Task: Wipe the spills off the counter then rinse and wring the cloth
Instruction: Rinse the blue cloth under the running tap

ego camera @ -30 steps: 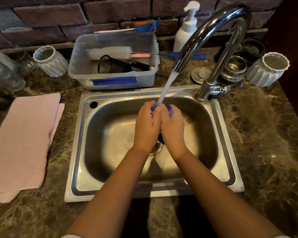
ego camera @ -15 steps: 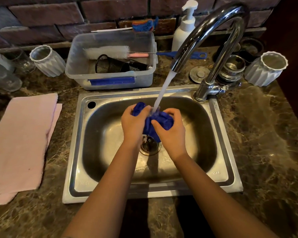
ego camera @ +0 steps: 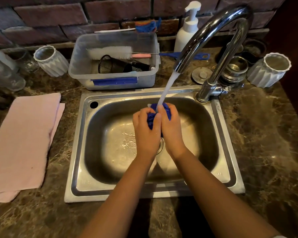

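— Cloth (ego camera: 151,117), where is it?

— Bunched between both palms over the sink (ego camera: 79,148), right under the water (ego camera: 167,88) falling from the tap (ego camera: 212,26) at one o'clock.

— And the grip?

— Left hand (ego camera: 145,129) and right hand (ego camera: 170,126) are clamped on it side by side, thumbs touching. The wad seems to run twelve to six, neither hand nearer. Wringing likely means twisting in opposite directions.
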Action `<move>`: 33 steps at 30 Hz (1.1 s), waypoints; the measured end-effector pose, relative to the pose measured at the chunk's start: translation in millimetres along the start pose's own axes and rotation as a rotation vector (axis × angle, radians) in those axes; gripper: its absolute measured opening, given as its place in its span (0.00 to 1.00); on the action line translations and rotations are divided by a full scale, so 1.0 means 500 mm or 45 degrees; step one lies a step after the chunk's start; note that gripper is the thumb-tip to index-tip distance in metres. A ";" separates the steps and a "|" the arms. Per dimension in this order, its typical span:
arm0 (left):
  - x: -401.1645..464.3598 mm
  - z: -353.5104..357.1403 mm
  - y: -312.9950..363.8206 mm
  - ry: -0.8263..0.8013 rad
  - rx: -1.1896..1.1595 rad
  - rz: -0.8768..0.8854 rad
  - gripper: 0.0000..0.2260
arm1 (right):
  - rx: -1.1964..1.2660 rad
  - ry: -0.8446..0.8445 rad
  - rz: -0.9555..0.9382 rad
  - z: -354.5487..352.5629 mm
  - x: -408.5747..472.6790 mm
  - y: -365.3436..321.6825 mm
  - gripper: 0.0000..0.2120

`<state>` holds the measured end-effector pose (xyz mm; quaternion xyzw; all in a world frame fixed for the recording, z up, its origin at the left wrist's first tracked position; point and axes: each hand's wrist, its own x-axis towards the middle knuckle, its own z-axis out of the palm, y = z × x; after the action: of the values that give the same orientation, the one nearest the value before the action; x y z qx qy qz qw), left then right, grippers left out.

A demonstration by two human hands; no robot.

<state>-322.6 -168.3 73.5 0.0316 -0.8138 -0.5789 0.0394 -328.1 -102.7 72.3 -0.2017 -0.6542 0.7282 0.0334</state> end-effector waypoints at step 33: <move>0.030 -0.051 -0.040 -0.328 -0.800 -0.907 0.14 | -0.428 -0.015 0.032 -0.097 0.031 0.052 0.16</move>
<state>-335.1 -200.0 63.5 0.2228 -0.5366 -0.7731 -0.2542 -320.2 -56.1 40.4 -0.2083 -0.7644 0.6100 -0.0138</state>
